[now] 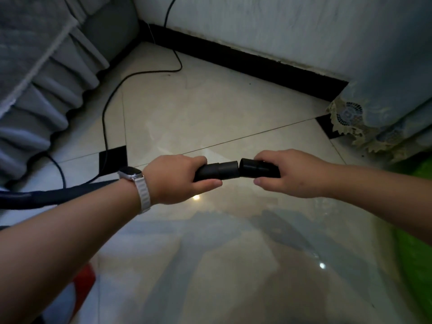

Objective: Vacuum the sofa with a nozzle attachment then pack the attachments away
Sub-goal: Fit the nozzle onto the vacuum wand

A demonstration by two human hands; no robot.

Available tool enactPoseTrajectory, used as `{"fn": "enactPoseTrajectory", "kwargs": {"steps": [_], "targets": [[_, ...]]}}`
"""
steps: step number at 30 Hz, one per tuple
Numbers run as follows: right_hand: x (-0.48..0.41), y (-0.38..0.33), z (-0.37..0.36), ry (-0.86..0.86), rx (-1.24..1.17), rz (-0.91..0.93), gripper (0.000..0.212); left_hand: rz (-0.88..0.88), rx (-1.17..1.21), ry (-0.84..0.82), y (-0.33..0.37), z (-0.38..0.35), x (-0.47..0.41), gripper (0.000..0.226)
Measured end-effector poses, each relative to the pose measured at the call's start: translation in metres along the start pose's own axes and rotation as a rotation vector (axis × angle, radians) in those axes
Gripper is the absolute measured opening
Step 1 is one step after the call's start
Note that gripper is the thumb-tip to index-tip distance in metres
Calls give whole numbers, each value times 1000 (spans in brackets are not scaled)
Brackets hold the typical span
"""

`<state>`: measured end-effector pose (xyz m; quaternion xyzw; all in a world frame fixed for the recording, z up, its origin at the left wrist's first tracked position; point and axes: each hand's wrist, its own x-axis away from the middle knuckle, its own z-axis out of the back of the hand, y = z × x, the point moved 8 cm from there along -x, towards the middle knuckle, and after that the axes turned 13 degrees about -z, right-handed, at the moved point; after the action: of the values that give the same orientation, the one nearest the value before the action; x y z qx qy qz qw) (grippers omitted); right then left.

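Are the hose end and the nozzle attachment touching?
Cannot tell. Head view: a light sliver separates the hose end and nozzle attachment at top, but dark lower edges merge.

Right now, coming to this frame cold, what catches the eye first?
Dead centre, the left hand grips the black hose end and the right hand grips a black tube attachment, their open ends nearly meeting. A white watch sits on the left wrist, and a black cable snakes across the pale tiles behind.

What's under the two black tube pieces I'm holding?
Only glossy floor tile with a small light glare shows beneath the hose end and attachment. The left hand and right hand cover their outer ends.
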<state>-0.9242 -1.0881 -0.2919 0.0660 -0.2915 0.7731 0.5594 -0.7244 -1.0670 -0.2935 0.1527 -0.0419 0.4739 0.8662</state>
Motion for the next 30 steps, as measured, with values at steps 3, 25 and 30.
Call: {"fn": "enactPoseTrajectory", "kwargs": {"steps": [3,25,30], "targets": [[4,0,3,9,36,11,25,-23,-68,-29,4,3,2,54],[25,-23,19,191,345,201,41,24,-35,-56,32,12,6,53],[28,-28,23,179,350,207,42,3,-99,-28,44,23,10,55]]}}
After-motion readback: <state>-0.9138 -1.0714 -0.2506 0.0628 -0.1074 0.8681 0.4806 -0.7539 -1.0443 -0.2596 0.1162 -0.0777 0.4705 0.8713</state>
